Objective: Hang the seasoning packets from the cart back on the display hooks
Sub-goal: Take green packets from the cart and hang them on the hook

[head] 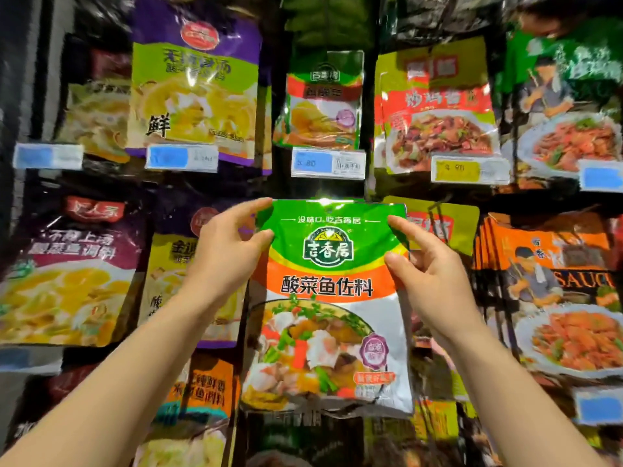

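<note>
A green, orange and silver seasoning packet with a fish dish printed on it is held upright in front of the display, in the middle of the view. My left hand pinches its top left corner between thumb and fingers. My right hand pinches its top right edge the same way. The packet's top edge sits just below a price tag, under a smaller matching green packet that hangs on the row above. The hook behind the held packet is hidden.
Hanging packets fill the display all around: purple and yellow ones at upper left, a yellow and red one at upper right, orange sauce packets at right, a dark purple one at left. Price tags run along each row.
</note>
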The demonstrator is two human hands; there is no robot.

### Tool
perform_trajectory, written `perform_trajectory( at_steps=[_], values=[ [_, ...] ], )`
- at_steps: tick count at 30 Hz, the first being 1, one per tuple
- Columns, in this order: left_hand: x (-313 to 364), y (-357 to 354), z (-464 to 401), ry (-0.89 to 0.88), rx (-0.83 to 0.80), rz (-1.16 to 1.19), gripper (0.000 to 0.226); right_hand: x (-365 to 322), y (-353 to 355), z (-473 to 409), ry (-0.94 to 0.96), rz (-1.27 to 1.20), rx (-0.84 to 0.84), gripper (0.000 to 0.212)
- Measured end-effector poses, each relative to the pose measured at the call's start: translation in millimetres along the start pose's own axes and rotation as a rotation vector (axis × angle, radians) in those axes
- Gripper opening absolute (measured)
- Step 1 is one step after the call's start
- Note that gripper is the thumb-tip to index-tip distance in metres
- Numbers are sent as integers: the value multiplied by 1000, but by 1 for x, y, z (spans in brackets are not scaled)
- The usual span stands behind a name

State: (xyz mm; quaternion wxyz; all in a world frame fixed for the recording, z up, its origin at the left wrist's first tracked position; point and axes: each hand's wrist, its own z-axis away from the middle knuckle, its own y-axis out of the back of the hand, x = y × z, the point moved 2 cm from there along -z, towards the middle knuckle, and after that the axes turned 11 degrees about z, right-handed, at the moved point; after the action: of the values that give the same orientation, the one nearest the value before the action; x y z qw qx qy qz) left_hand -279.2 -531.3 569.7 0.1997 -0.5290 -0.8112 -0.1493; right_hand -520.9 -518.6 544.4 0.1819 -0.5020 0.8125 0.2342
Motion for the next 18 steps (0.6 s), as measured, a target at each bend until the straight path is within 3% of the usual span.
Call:
perform_trajectory(
  at_steps=[9, 18],
  values=[
    [-7, -10, -37, -26, 13, -82, 45, 4, -17, -43, -44, 9, 33, 46],
    [-17, -10, -62, -31, 98, -6, 44, -1, -27, -75, -43, -4, 38, 45]
  ],
)
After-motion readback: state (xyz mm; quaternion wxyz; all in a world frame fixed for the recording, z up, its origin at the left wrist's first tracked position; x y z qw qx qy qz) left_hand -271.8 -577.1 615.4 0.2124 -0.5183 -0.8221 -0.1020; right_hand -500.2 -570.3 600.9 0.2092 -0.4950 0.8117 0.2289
